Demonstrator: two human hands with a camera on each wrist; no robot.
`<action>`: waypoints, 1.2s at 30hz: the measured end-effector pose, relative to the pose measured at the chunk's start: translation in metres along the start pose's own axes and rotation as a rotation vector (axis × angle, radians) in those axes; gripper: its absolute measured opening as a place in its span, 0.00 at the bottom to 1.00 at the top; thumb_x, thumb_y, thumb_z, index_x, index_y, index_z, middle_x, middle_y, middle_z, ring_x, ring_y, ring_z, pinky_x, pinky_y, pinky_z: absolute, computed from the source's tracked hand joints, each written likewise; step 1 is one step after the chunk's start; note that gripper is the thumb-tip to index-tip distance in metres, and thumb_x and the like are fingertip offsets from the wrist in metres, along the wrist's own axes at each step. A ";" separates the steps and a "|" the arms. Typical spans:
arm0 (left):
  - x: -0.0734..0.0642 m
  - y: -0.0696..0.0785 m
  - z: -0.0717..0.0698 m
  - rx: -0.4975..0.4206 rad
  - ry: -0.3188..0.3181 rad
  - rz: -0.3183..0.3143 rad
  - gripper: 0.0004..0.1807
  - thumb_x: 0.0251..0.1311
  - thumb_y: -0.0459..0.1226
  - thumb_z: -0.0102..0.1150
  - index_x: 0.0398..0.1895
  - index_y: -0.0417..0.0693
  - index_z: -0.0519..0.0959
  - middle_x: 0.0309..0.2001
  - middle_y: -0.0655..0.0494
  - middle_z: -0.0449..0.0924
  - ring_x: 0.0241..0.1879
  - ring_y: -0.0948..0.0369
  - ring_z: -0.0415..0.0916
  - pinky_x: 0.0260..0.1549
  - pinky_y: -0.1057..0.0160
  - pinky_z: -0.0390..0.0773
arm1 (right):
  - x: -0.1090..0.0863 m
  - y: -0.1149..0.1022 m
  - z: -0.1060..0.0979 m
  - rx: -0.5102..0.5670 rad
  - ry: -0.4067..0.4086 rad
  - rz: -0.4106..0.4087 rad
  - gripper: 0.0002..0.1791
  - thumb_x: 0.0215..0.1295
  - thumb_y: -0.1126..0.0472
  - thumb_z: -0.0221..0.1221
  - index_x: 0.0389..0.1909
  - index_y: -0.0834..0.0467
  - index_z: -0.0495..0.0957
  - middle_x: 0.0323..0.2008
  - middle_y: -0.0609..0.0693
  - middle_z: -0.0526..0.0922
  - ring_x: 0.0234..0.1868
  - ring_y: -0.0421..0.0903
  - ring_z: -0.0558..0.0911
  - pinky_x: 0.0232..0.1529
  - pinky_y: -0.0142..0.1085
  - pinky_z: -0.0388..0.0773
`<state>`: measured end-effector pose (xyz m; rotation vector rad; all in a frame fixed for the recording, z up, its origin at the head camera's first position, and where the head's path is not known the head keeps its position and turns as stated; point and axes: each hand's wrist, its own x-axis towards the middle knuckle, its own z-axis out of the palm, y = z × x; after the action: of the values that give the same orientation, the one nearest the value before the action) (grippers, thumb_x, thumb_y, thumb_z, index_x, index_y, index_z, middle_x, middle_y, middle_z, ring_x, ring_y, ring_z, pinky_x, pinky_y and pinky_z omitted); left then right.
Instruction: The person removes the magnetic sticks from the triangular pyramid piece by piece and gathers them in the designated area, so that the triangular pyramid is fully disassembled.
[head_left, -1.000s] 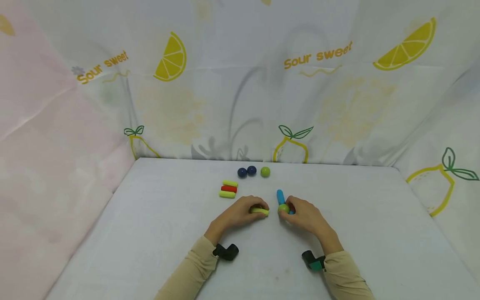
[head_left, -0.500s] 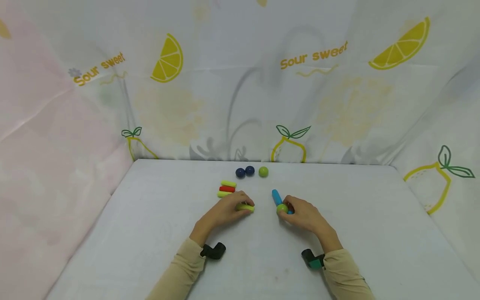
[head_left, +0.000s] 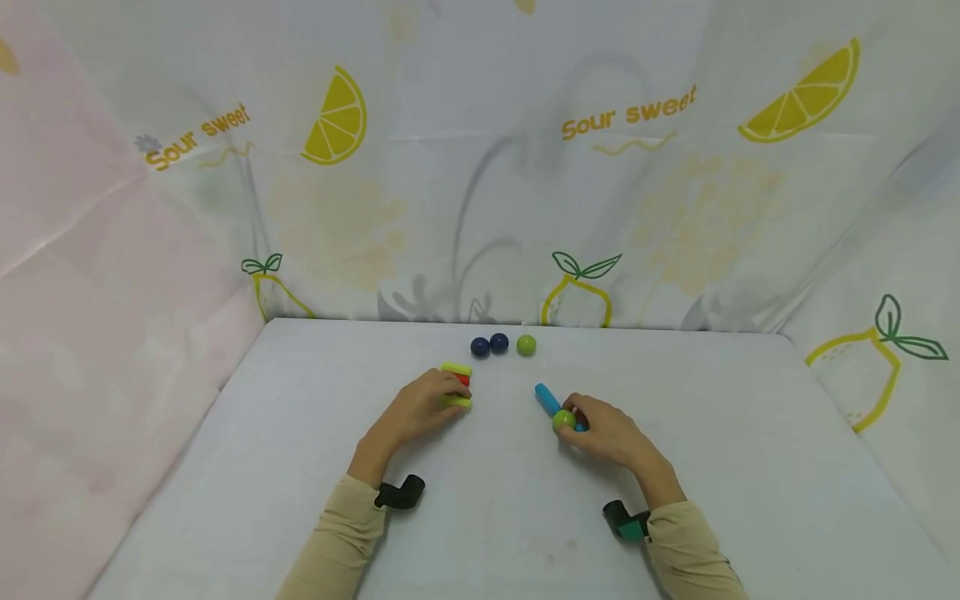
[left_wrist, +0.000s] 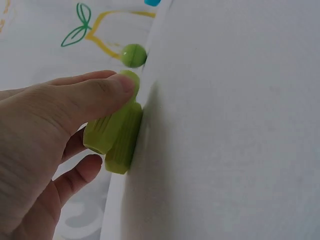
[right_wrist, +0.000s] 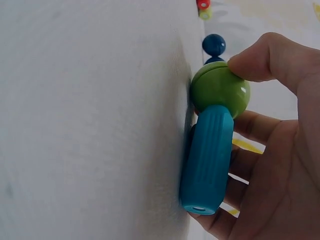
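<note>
Thumb and fingers of my left hand (head_left: 416, 406) pinch a yellow-green stick (head_left: 455, 402) beside the small row of short sticks. In the left wrist view the held stick (left_wrist: 104, 131) lies close against a second yellow-green stick (left_wrist: 124, 145) on the table. My right hand (head_left: 609, 429) grips a green ball (head_left: 564, 421) between thumb and fingers. One blue stick (head_left: 547, 399) extends from the ball toward the upper left. Another blue stick (right_wrist: 207, 160) joins the ball on the palm side, mostly hidden by fingers in the head view.
A yellow-green stick (head_left: 457, 368) and a red stick (head_left: 463, 380) lie just beyond the left hand. Two dark blue balls (head_left: 490, 344) and one green ball (head_left: 527, 344) sit near the back edge of the white table (head_left: 675, 375), before a lemon-printed cloth (head_left: 480, 167).
My left hand has moved left with the yellow-green stick, to the row of sticks. The right hand stays nearly in place, while the far blue stick has swung leftward about the ball.
</note>
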<state>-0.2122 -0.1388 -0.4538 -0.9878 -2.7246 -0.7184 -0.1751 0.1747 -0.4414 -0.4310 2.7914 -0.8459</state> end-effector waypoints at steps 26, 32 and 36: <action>-0.005 -0.010 0.003 -0.022 0.037 -0.051 0.10 0.51 0.34 0.69 0.37 0.53 0.82 0.39 0.59 0.75 0.42 0.61 0.69 0.43 0.60 0.75 | 0.000 0.009 -0.003 0.021 -0.058 -0.123 0.20 0.57 0.57 0.56 0.51 0.56 0.75 0.36 0.46 0.76 0.38 0.42 0.72 0.41 0.38 0.70; -0.002 -0.003 0.003 -0.054 0.068 -0.016 0.10 0.50 0.34 0.69 0.37 0.51 0.82 0.41 0.57 0.75 0.43 0.59 0.69 0.47 0.58 0.74 | 0.000 0.010 -0.002 0.018 -0.058 -0.139 0.20 0.57 0.57 0.56 0.51 0.56 0.75 0.36 0.46 0.76 0.38 0.42 0.71 0.41 0.38 0.70; 0.005 0.010 0.007 -0.096 0.030 0.031 0.10 0.54 0.35 0.67 0.40 0.49 0.81 0.43 0.55 0.76 0.47 0.59 0.71 0.52 0.56 0.73 | 0.001 0.010 -0.001 0.009 -0.060 -0.154 0.20 0.57 0.58 0.56 0.52 0.56 0.75 0.36 0.45 0.75 0.38 0.42 0.71 0.41 0.37 0.70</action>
<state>-0.2096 -0.1256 -0.4544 -1.0281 -2.6654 -0.8592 -0.1782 0.1832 -0.4461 -0.6656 2.7260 -0.8609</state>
